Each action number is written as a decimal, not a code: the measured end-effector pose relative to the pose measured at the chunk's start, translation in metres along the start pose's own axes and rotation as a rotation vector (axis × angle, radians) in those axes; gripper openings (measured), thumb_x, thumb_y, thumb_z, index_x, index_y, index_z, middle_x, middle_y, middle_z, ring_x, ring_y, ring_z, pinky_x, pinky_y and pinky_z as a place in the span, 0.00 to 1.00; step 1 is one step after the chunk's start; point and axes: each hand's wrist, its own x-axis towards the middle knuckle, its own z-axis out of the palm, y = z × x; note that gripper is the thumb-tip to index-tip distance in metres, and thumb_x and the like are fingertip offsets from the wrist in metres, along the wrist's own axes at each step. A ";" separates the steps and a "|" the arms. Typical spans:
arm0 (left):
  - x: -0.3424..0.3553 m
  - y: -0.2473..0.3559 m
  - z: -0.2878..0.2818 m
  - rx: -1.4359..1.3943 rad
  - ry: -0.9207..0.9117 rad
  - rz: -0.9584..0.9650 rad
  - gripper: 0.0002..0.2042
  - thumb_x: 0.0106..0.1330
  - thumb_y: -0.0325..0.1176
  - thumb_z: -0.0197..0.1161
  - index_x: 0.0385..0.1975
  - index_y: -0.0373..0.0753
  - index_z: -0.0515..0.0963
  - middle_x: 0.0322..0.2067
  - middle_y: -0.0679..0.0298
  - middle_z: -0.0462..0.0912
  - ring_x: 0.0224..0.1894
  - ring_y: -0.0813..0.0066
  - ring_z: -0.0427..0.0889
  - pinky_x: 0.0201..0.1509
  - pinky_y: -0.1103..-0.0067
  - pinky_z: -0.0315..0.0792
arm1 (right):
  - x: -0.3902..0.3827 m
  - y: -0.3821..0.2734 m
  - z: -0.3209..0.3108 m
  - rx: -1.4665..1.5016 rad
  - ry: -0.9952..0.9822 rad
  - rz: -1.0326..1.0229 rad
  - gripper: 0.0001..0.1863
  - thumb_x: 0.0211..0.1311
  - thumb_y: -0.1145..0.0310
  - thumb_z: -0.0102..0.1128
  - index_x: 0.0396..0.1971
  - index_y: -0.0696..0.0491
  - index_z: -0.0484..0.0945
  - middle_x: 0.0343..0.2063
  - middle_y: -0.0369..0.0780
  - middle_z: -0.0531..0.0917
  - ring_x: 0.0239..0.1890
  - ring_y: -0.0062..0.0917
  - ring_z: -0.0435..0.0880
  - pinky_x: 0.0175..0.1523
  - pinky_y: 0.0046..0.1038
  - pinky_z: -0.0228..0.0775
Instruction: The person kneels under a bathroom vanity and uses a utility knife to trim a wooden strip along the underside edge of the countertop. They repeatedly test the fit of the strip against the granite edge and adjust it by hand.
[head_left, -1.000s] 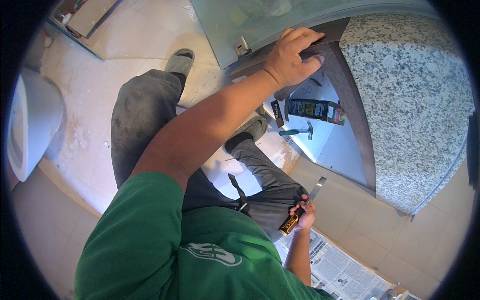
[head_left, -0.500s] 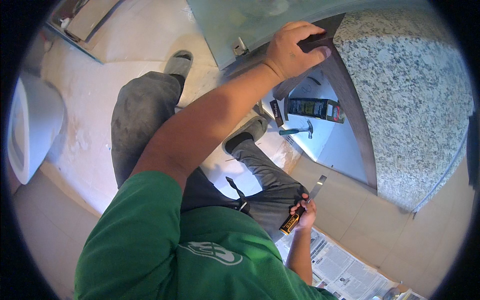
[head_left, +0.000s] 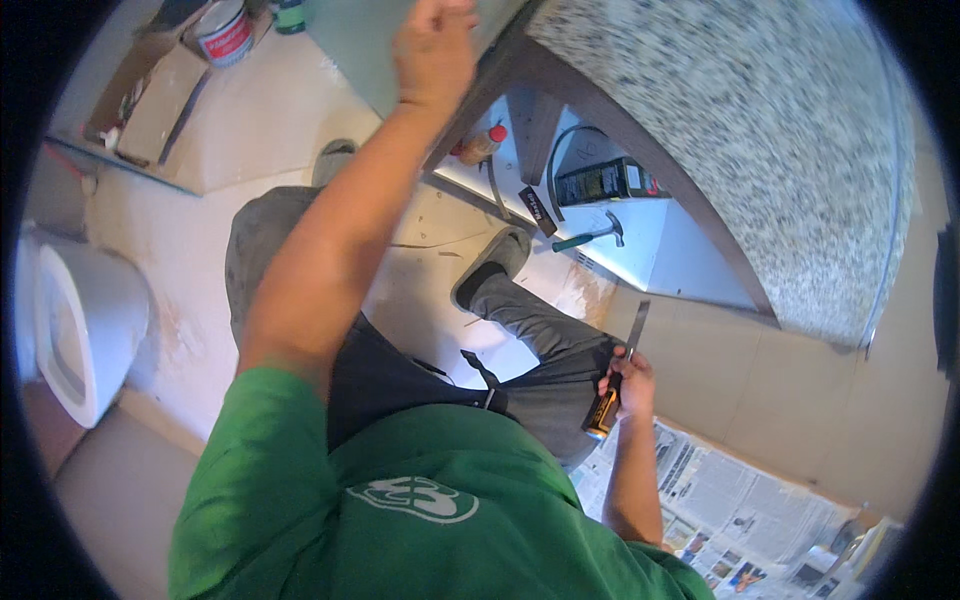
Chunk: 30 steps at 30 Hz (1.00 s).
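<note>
My right hand [head_left: 630, 385] is closed round a chisel [head_left: 605, 405] with a black and yellow handle. Its flat metal blade points away from me, over the tiled floor beside my knee. My left hand [head_left: 435, 55] is raised at the top edge, in front of a grey-green panel [head_left: 365, 45] and beside the cabinet's dark wooden frame [head_left: 640, 130]. Its fingers are blurred and partly cut off, and I see nothing held in it. Inside the cabinet lie a claw hammer [head_left: 590, 235] with a green handle, a dark box [head_left: 600, 182] and a red-capped bottle [head_left: 480, 145].
A speckled stone countertop [head_left: 740, 130] overhangs the cabinet. Newspaper [head_left: 740, 490] covers floor at lower right. At left stands a white toilet [head_left: 100, 330]. Upper left holds a cardboard box [head_left: 165, 100], a tin [head_left: 224, 35] and a green container [head_left: 288, 15].
My left hand has come off the cabinet frame and moved up and left. The view has shifted, showing more of the cabinet's inside. The chisel stays in my right hand.
</note>
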 end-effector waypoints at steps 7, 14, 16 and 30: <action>-0.031 -0.026 -0.079 0.060 -0.357 0.011 0.12 0.68 0.33 0.65 0.47 0.36 0.80 0.34 0.66 0.82 0.38 0.74 0.81 0.47 0.79 0.75 | 0.004 -0.031 0.049 0.786 -0.311 0.046 0.13 0.64 0.69 0.60 0.46 0.54 0.74 0.24 0.39 0.78 0.22 0.30 0.80 0.28 0.33 0.77; -0.034 -0.054 -0.088 0.546 -0.820 -0.304 0.11 0.72 0.39 0.61 0.41 0.37 0.81 0.29 0.61 0.84 0.33 0.72 0.82 0.40 0.75 0.75 | 0.038 0.015 0.083 0.674 -0.193 0.212 0.08 0.63 0.71 0.62 0.37 0.56 0.74 0.24 0.40 0.78 0.23 0.31 0.80 0.28 0.33 0.79; -0.043 -0.077 -0.080 0.638 -0.917 -0.188 0.12 0.73 0.40 0.57 0.39 0.37 0.82 0.28 0.57 0.85 0.32 0.67 0.84 0.40 0.72 0.76 | 0.045 0.022 0.079 0.701 -0.232 0.209 0.09 0.60 0.72 0.61 0.38 0.55 0.71 0.26 0.39 0.76 0.24 0.31 0.80 0.29 0.35 0.81; -0.114 0.044 -0.059 0.489 -1.183 0.113 0.10 0.69 0.37 0.63 0.42 0.37 0.82 0.31 0.52 0.85 0.34 0.57 0.85 0.44 0.69 0.78 | -0.015 0.062 0.089 0.728 -0.464 0.150 0.08 0.60 0.76 0.60 0.36 0.53 0.70 0.22 0.40 0.77 0.23 0.36 0.82 0.29 0.39 0.80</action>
